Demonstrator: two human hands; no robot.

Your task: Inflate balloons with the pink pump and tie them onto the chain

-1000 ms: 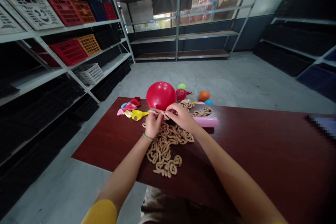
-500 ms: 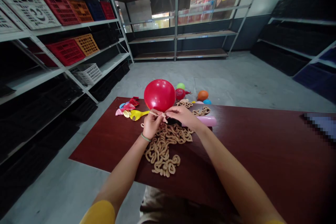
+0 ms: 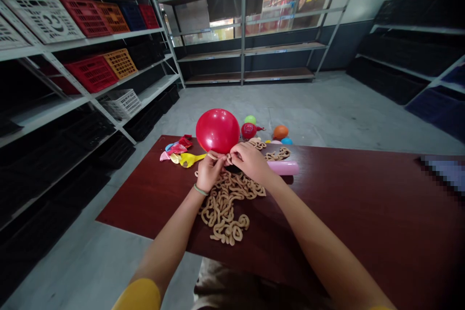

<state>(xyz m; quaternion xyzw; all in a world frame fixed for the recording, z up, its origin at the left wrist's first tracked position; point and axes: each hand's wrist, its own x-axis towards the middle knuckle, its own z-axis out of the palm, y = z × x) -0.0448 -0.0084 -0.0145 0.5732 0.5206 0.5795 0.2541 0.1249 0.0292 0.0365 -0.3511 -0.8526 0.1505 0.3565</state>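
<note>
Left hand [image 3: 211, 172] and right hand [image 3: 250, 162] pinch together on a thin tan rubber strand [image 3: 218, 156]; their fingertips almost meet just below the round, glossy red balloon [image 3: 217, 131], and the fingers hide whether the strand joins its neck; the balloon sits at the far edge of the dark red wooden table [image 3: 345, 203], touching the left hand's fingers; a narrow green wristband [image 3: 200, 190] circles the left wrist, and a yellow sleeve [image 3: 136, 295] shows on that arm; below the balloon, a heap of curled tan rubber loops [image 3: 227, 208] spreads towards the person; a smaller tan tangle [image 3: 278, 154] lies to the balloon's right, beside a smooth pink cylinder [image 3: 283, 168]; a small black object [image 3: 237, 168] under the right hand is too hidden to name; left of the balloon lie a limp yellow balloon [image 3: 187, 159] and a crumpled bunch of pink, red and blue balloons [image 3: 178, 147]; beyond it, on the grey floor, sit a small green balloon [image 3: 250, 119], a small red balloon [image 3: 249, 131], an orange balloon [image 3: 280, 131] and a blue balloon [image 3: 286, 141]; further left, grey metal shelving [image 3: 119, 58] holds red, orange and white plastic crates.
</note>
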